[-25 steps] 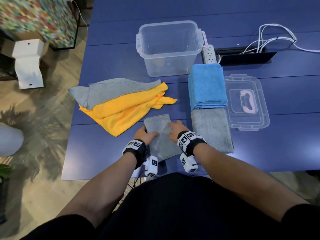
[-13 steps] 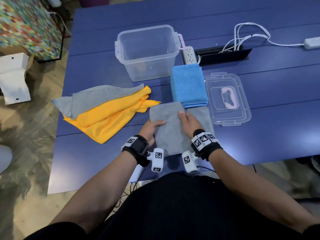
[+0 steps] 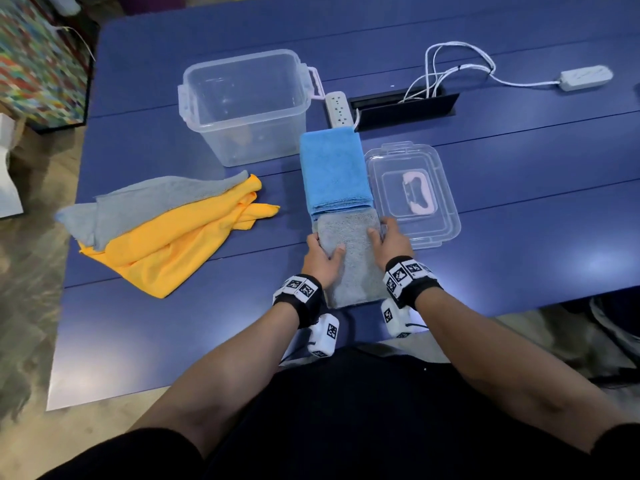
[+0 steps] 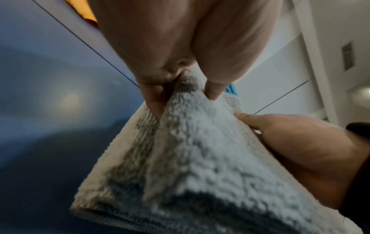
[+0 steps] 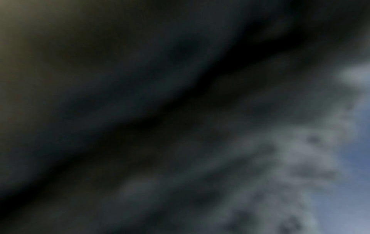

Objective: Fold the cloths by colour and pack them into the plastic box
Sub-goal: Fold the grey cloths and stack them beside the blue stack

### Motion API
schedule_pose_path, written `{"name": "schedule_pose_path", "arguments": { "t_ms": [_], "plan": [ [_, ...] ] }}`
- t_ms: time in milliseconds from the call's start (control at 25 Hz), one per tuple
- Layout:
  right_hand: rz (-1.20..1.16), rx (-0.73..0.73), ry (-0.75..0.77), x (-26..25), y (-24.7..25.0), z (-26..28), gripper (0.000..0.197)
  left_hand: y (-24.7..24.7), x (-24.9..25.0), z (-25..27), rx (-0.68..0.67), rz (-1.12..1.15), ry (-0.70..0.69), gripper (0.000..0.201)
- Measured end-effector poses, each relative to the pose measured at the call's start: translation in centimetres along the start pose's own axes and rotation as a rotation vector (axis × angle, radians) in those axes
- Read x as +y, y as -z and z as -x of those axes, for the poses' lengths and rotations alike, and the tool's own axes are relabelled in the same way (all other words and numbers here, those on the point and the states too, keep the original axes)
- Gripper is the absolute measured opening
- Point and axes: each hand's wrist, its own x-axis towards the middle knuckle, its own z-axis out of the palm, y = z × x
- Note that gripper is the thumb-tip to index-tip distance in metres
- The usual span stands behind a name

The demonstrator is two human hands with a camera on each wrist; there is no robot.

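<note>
The person's left hand (image 3: 320,259) is pinching the left edge of the folded grey cloth (image 3: 353,261), fingers (image 4: 215,88) curled into its pile. The right hand (image 3: 389,242) is gripping the cloth's right edge. The cloth is lying on the blue desk (image 3: 519,237), touching the folded blue cloths (image 3: 332,171) at its 12 o'clock. The plastic box (image 3: 242,105) is standing at 11 o'clock, the yellow cloth (image 3: 173,247) and an unfolded grey cloth (image 3: 138,206) at 9 o'clock, and the lid (image 3: 412,195) at 2 o'clock.

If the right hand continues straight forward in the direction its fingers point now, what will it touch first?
Most likely the folded blue cloths: the right hand points away from the person along the grey cloth. Its outer fingers might brush the clear lid instead; depth is unclear.
</note>
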Motion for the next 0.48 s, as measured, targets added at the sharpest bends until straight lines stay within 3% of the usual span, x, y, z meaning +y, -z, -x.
{"name": "schedule_pose_path", "arguments": {
  "t_ms": [240, 280, 360, 400, 480],
  "plan": [
    [-0.036, 0.003, 0.137, 0.4, 0.9, -0.7, 0.027, 0.3, -0.8, 0.6, 0.189, 0.008, -0.131, 0.057],
    [0.036, 0.018, 0.172, 0.4, 1.0, -0.6, 0.026, 0.6, -0.9, 0.8, 0.239, -0.067, -0.179, 0.06],
    [0.22, 0.151, 0.358, 0.6, 1.1, -0.3, 0.022, 1.2, -1.0, 0.8, 0.338, -0.348, -0.409, 0.068],
    [0.273, 0.218, 0.477, 0.8, 1.1, -0.2, 0.021, 1.4, -0.9, 0.7, 0.296, -0.508, -0.54, 0.073],
    [0.33, 0.188, 0.65, 1.5, 0.6, -0.1, 0.027, 1.6, -0.7, 0.3, 0.029, -0.785, -0.68, 0.094]
  ]
}}
